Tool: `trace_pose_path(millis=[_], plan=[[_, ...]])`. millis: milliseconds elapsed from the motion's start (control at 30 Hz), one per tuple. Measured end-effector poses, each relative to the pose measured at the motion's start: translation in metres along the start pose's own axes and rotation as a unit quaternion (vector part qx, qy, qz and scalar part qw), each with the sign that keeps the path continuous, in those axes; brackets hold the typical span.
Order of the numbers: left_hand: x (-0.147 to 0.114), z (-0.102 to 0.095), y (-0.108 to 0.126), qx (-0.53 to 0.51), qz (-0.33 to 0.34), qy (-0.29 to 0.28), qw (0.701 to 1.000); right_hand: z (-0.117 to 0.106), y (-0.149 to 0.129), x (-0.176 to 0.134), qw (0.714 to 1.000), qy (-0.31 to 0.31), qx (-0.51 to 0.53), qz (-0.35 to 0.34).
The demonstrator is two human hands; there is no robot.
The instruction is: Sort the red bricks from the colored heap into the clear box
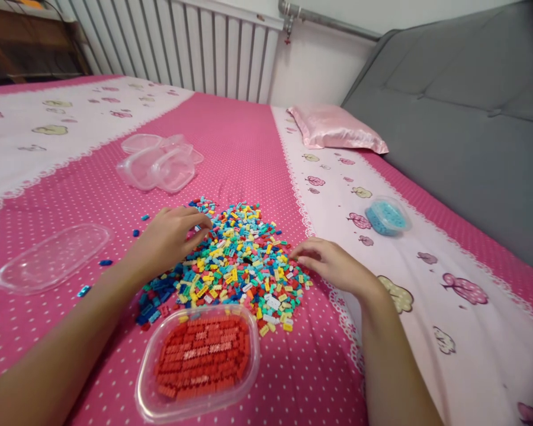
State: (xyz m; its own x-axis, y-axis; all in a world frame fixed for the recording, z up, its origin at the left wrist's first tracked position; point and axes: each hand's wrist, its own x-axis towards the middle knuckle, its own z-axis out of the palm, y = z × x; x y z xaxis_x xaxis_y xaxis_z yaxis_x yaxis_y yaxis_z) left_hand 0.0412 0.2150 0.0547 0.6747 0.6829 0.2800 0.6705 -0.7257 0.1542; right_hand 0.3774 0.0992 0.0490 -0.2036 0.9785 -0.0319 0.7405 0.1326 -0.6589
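Observation:
A heap of small multicoloured plastic building bricks (244, 254) lies spread on the bed between my hands. My left hand (171, 239) reaches over the heap's left side, its thumb and fingers curled toward each other; whatever sits between the tips is too small to name. At the right edge of the heap, my right hand (333, 263) has thumb and forefinger drawn together close to the bricks, and I cannot make out what is in them. Nearest to me stands a clear plastic tub (142, 378) holding neatly packed red bricks (204, 355).
Several clear empty containers or lids (160, 163) are piled beyond my left hand. One clear lid (53, 257) lies at left. A tub of light blue bricks (386, 216) stands at right. A pink pillow (337, 127) rests by the grey headboard (462, 106); a radiator (182, 47) is behind.

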Motion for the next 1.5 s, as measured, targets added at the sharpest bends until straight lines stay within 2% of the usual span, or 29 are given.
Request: trace_pose_path(millis=[133, 367, 633, 767, 933, 1100, 1367, 1500], plan=[[0.000, 0.001, -0.001, 0.011, 0.007, 0.006, 1.000, -0.006, 0.000, -0.004, 1.000, 0.009, -0.003, 0.023], [0.000, 0.005, -0.004, 0.017, 0.013, 0.015, 1.000, 0.007, -0.002, 0.002, 0.998, -0.031, 0.039, 0.034], [0.000, 0.003, -0.002, 0.002, 0.004, 0.014, 1.000, 0.001, 0.000, -0.003, 0.996, -0.025, 0.007, 0.087], [0.000, 0.003, -0.002, 0.006, 0.007, 0.013, 1.000, 0.007, 0.001, 0.000, 0.999, -0.007, -0.017, 0.049], [0.000, 0.004, -0.003, 0.009, 0.012, 0.015, 1.000, 0.015, -0.003, 0.007, 0.994, 0.033, -0.103, 0.019], [0.000, 0.003, -0.002, 0.006, 0.009, 0.016, 1.000, 0.012, -0.009, 0.006, 0.996, 0.061, -0.071, 0.009], [-0.001, 0.005, -0.003, 0.006, 0.001, 0.012, 1.000, 0.015, -0.012, 0.004, 0.998, 0.007, -0.061, 0.007], [-0.001, 0.006, -0.004, 0.003, 0.015, 0.008, 1.000, 0.021, -0.016, 0.008, 0.997, 0.050, -0.048, -0.015]])
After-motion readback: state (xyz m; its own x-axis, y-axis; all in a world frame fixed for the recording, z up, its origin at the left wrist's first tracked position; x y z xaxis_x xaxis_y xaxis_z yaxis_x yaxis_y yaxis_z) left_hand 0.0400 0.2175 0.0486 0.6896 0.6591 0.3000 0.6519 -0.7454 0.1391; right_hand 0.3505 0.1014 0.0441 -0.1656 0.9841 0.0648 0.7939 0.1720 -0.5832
